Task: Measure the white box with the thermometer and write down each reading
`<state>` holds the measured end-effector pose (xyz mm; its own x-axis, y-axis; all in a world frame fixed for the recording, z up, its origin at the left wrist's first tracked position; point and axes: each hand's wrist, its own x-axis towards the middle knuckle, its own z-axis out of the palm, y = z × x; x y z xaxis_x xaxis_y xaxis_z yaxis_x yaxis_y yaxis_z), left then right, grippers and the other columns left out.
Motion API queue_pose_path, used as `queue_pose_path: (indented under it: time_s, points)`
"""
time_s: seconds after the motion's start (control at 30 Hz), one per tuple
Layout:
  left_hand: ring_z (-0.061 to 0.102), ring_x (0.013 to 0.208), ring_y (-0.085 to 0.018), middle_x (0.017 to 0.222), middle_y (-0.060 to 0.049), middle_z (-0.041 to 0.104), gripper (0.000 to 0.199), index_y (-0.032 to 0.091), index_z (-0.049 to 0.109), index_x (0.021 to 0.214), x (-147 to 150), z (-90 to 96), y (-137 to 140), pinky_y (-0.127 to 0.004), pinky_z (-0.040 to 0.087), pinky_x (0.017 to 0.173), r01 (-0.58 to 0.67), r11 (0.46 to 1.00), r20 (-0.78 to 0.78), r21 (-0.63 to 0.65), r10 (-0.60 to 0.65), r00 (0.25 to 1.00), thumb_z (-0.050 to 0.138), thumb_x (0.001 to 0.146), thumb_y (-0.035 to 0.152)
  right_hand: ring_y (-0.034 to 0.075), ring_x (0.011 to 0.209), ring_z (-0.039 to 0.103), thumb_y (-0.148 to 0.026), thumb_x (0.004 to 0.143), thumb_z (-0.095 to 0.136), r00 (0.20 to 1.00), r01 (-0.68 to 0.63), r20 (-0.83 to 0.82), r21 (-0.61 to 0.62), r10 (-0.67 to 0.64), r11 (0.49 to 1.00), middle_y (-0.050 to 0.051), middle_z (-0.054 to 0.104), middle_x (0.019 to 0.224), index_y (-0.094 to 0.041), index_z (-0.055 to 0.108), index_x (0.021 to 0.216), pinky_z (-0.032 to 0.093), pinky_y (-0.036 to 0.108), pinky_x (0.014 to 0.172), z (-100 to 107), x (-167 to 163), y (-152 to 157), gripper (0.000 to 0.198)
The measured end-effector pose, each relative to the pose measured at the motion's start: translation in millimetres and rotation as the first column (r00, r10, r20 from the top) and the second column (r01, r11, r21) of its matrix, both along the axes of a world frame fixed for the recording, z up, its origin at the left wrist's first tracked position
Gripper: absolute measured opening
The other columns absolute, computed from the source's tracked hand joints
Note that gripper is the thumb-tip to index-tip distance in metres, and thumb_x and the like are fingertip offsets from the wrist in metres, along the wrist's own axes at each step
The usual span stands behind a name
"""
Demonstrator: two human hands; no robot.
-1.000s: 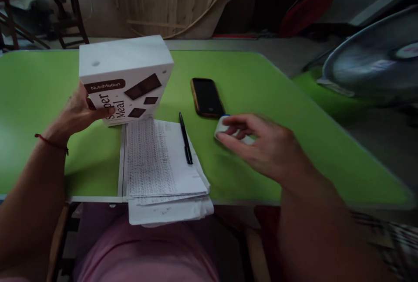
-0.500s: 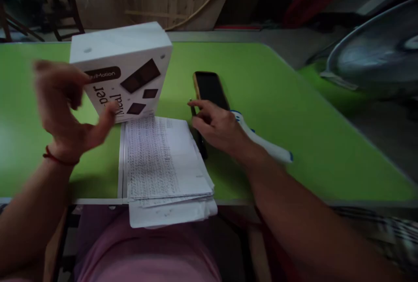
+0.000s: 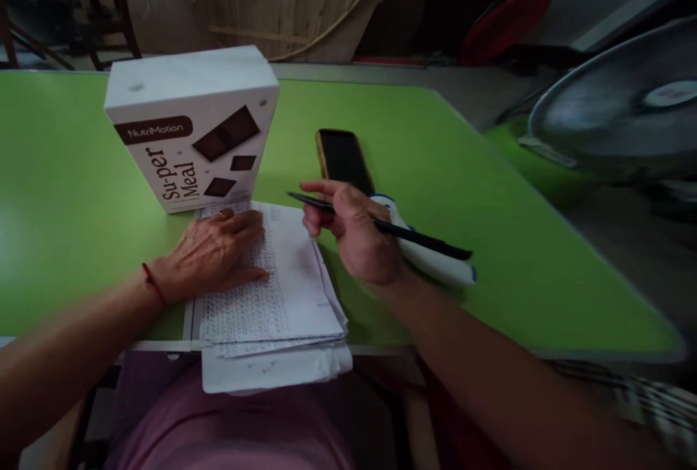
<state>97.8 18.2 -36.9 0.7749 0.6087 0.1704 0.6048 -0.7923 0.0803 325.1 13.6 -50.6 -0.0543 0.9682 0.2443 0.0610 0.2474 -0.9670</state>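
Note:
My left hand lies flat on the upper left of a stack of handwritten sheets, its fingers stretched out. A ring and a red cord bracelet show on it. Raised at the right edge of the stack, my right hand grips a black pen. The pen's tip points left, over the paper's upper right part, and its long end sticks out past the wrist. Just behind the paper a white box with brown printing stands upright. The lowest sheets hang over the table's front edge.
A dark-screened phone lies beyond my right hand. A white and blue handheld device lies partly under the pen and hand. The green table has a large round fan off its right side.
My left hand has come down from beside the box onto the sheets. My right hand has lifted the pen from the table beside the paper and tilted it tip-left.

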Motion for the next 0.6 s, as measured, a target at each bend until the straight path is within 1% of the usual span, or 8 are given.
queue_pose_path:
  time_s: [0.1, 0.17, 0.2, 0.27, 0.33, 0.37, 0.53, 0.6]
  points:
    - [0.063, 0.109, -0.032, 0.144, -0.011, 0.055, 0.057, 0.013, 0.061, 0.128, 2, 2.5, -1, -0.044, 0.057, 0.08, 0.012, 1.0, -0.033, -0.029, -0.012, 0.999, 0.06, 0.094, 0.058, 0.014, 0.064, 0.057, -0.049, 0.089, 0.053, 0.998, -0.034, 0.047, -0.153, 0.042, 0.988, 0.003, 0.061, 0.074, -0.018, 0.065, 0.093, 0.048, 0.03, 0.06, 0, 0, -1, 0.034]
    - [0.062, 0.109, -0.032, 0.146, -0.011, 0.052, 0.057, 0.012, 0.06, 0.13, 3, 3.4, 0, -0.046, 0.057, 0.083, 0.012, 0.999, -0.06, -0.045, -0.014, 0.998, 0.058, 0.095, 0.058, 0.014, 0.06, 0.056, -0.043, 0.081, 0.058, 0.995, -0.008, 0.099, -0.2, 0.029, 0.98, 0.002, 0.06, 0.07, -0.017, 0.066, 0.087, 0.047, 0.029, 0.057, -2, 0, 0, 0.028]
    - [0.062, 0.109, -0.033, 0.147, -0.011, 0.052, 0.057, 0.012, 0.06, 0.13, 4, 3.9, 0, -0.047, 0.056, 0.084, 0.007, 0.998, -0.076, -0.055, -0.011, 0.997, 0.057, 0.096, 0.057, 0.014, 0.057, 0.054, -0.04, 0.077, 0.06, 0.991, 0.031, 0.137, -0.194, -0.004, 0.98, 0.0, 0.058, 0.066, -0.018, 0.065, 0.084, 0.046, 0.028, 0.055, -4, 0, 1, 0.024]
    - [0.061, 0.11, -0.033, 0.148, -0.011, 0.05, 0.056, 0.012, 0.06, 0.13, 5, 5.2, 0, -0.047, 0.056, 0.084, -0.003, 0.997, -0.104, -0.076, -0.005, 0.995, 0.057, 0.096, 0.056, 0.013, 0.054, 0.051, -0.036, 0.073, 0.06, 0.973, 0.136, 0.203, -0.138, -0.106, 0.981, -0.002, 0.055, 0.06, -0.021, 0.061, 0.08, 0.043, 0.028, 0.052, -10, -1, 1, 0.017]
    - [0.061, 0.111, -0.033, 0.149, -0.01, 0.049, 0.055, 0.013, 0.06, 0.13, 6, 6.5, -1, -0.047, 0.055, 0.084, -0.011, 0.996, -0.12, -0.09, 0.0, 0.993, 0.058, 0.096, 0.056, 0.014, 0.053, 0.051, -0.035, 0.072, 0.058, 0.95, 0.226, 0.24, -0.081, -0.201, 0.971, -0.002, 0.054, 0.059, -0.023, 0.056, 0.078, 0.043, 0.028, 0.051, -14, -3, 1, 0.013]
    - [0.061, 0.111, -0.033, 0.149, -0.01, 0.049, 0.055, 0.013, 0.06, 0.131, 7, 6.9, -1, -0.047, 0.055, 0.083, -0.016, 0.996, -0.124, -0.093, 0.005, 0.992, 0.058, 0.096, 0.055, 0.015, 0.054, 0.052, -0.035, 0.072, 0.058, 0.939, 0.25, 0.258, -0.063, -0.227, 0.966, -0.002, 0.055, 0.06, -0.024, 0.055, 0.078, 0.043, 0.029, 0.051, -15, -3, 0, 0.013]
    - [0.061, 0.11, -0.034, 0.149, -0.01, 0.05, 0.053, 0.013, 0.06, 0.13, 6, 5.6, -1, -0.048, 0.056, 0.081, -0.015, 0.997, -0.118, -0.08, 0.005, 0.993, 0.058, 0.096, 0.054, 0.018, 0.061, 0.058, -0.038, 0.075, 0.059, 0.87, 0.246, 0.431, 0.039, -0.239, 0.968, 0.002, 0.06, 0.066, -0.026, 0.054, 0.072, 0.048, 0.032, 0.057, -12, -5, -3, 0.013]
    - [0.061, 0.11, -0.033, 0.148, -0.01, 0.051, 0.051, 0.013, 0.061, 0.128, 6, 3.9, -1, -0.046, 0.055, 0.081, -0.004, 0.998, -0.102, -0.069, -0.003, 0.995, 0.059, 0.096, 0.053, 0.018, 0.062, 0.058, -0.037, 0.076, 0.058, 0.856, 0.237, 0.455, 0.08, -0.247, 0.968, 0.002, 0.061, 0.067, -0.026, 0.055, 0.07, 0.049, 0.033, 0.059, -11, -5, -4, 0.013]
